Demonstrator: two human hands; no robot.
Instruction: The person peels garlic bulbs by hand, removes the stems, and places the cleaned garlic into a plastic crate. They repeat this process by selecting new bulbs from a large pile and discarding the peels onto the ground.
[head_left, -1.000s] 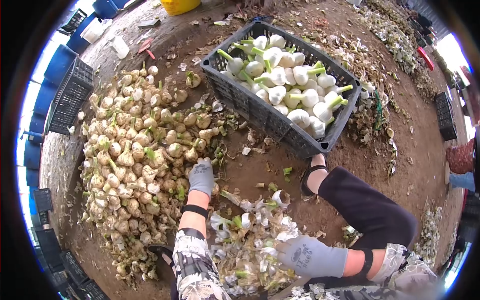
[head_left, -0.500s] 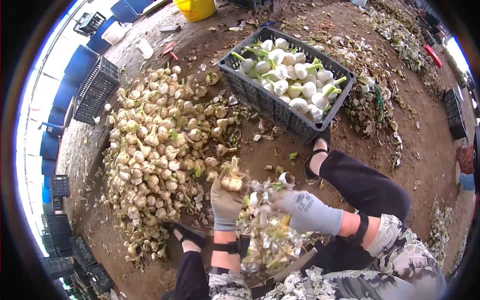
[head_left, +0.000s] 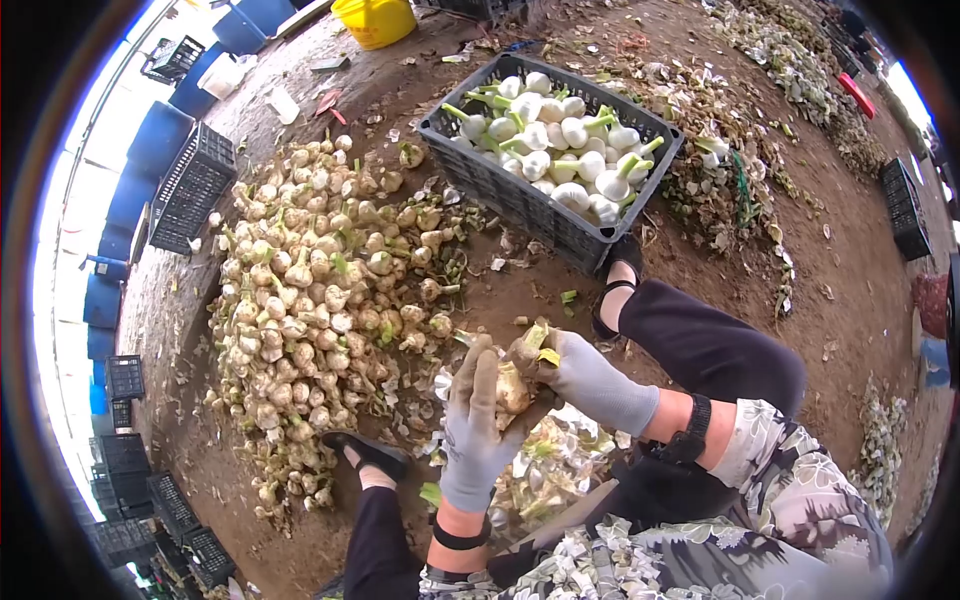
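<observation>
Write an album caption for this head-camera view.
Gloved left hand and right hand hold a brownish garlic bulb, near a garlic heap and a crate of white bulbs.

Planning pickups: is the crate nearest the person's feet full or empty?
The crate looks nearly full: white garlic bulbs crowd its inside; depth is hidden.

No readable text, blurred lettering on yellow bucket (head_left: 375, 22)

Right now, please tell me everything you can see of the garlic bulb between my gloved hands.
The garlic bulb is rounded and tan-brown, with dull, papery-looking skin. It is held in the air: the left hand wraps round it, the right hand pinches near its upper end, mostly covering that. A yellowish strip shows there; I cannot tell whether it belongs.
</observation>
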